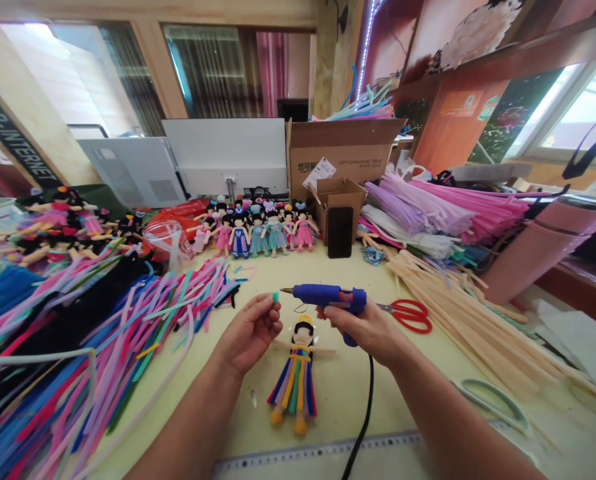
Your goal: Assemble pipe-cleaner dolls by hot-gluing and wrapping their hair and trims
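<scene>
Grip first: the left hand (248, 335) is closed narrowly, thumb and forefinger pinching a tiny teal piece (275, 296) at its very end, so that most of the piece juts out past the skin. The right hand (373, 330) is wrapped fully around the handle of a blue glue gun (328, 297), held level with its metal nozzle pointing left and almost touching the teal piece. That looks like a hold chosen to bring tip and piece together in the air while the fingers sit back from the hot end. Both hands hover above the table (428, 393), just over a pipe-cleaner doll (297, 377) that lies face up between the wrists, arms spread and striped skirt fanned toward the near edge, close under the work and easy to reach. The gun's black cord (363, 417) hangs down and runs off to the near edge beside the doll, not across it. Red scissors (411, 313) lie just right of the gun hand. A heap of coloured pipe cleaners (78, 333) covers the left side, beige stems (478, 327) the right, and a row of finished dolls (258, 233) stands at the back, clear of the working space.
</scene>
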`<state>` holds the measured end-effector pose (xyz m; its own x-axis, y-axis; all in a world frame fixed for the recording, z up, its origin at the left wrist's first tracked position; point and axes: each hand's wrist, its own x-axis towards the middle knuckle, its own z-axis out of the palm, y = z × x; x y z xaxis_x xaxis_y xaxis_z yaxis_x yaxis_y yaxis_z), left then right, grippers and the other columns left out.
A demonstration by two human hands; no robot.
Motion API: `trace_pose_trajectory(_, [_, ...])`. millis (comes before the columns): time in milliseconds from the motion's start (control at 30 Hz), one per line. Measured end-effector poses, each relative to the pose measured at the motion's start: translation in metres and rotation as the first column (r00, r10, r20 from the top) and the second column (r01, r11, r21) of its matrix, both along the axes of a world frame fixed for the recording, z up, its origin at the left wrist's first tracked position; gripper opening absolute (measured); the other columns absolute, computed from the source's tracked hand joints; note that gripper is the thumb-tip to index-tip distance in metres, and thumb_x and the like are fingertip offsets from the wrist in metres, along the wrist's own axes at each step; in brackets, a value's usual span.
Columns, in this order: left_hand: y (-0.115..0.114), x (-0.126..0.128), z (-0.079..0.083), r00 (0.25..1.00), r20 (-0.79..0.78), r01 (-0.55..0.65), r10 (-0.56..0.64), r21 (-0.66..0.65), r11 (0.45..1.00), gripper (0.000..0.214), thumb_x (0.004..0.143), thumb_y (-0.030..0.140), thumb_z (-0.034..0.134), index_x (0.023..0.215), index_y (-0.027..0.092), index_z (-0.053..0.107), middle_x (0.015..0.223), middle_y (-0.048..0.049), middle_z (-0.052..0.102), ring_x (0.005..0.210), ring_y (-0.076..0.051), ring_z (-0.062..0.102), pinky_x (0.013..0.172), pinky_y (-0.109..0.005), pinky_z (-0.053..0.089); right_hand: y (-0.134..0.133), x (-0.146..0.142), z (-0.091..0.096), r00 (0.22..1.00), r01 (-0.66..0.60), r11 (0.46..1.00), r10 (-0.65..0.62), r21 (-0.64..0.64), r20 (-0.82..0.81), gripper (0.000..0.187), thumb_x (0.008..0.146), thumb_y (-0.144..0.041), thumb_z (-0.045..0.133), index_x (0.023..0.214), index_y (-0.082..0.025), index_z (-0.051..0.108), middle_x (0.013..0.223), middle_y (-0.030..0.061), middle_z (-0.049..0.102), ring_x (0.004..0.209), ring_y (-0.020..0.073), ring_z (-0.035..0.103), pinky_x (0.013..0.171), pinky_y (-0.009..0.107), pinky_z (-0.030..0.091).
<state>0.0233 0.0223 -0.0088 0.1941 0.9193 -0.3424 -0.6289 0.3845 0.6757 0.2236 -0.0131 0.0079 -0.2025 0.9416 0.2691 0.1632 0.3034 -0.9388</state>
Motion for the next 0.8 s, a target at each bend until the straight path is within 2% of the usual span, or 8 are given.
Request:
trace_pose_trajectory(133, [-0.0018, 0.0016, 0.0027, 1.000, 0.011, -0.002, 0.002, 0.008, 1.000, 0.016, 0.085, 0.004, 0.053, 0.074, 0.014, 0.060, 0.059, -0.0002, 0.064, 0.045, -0.006, 0.057, 0.048, -0.018, 0.047, -0.0018, -0.0036, 0.0012, 1.000, 0.005, 0.998, -0.004, -0.066, 0.023, 0.018, 0.080, -0.033, 0.056, 0.075, -0.016, 0.061, 0.058, -0.0043, 0.042, 0.050, 0.0080, 0.035, 0.048, 0.023, 0.034])
trace_pose_trajectory(267, [-0.0033, 0.0026, 0.0049, 1.000, 0.011, -0.010, 0.010, 0.002, 1.000, 0.019, 0.086, 0.002, 0.051, 0.074, 0.014, 0.060, 0.060, -0.0016, 0.066, 0.045, -0.007, 0.058, 0.047, -0.018, 0.047, -0.0025, -0.0061, -0.0012, 1.000, -0.007, 0.996, 0.010, -0.087, 0.030, 0.020, 0.080, -0.034, 0.055, 0.073, -0.016, 0.060, 0.059, -0.0040, 0.042, 0.052, 0.0084, 0.033, 0.050, 0.023, 0.033])
trace_pose_trajectory(800, [-0.0059, 0.0039, 0.0057, 0.999, 0.038, -0.008, 0.007, 0.039, 0.999, 0.024, 0.088, 0.002, 0.048, 0.072, 0.012, 0.063, 0.062, -0.0029, 0.067, 0.046, -0.006, 0.060, 0.047, -0.018, 0.048, -0.0023, -0.0102, -0.0059, 0.999, 0.048, 0.998, -0.047, -0.037, 0.017, 0.016, 0.080, -0.031, 0.056, 0.071, -0.018, 0.055, 0.058, -0.0059, 0.039, 0.052, 0.0080, 0.031, 0.050, 0.023, 0.031])
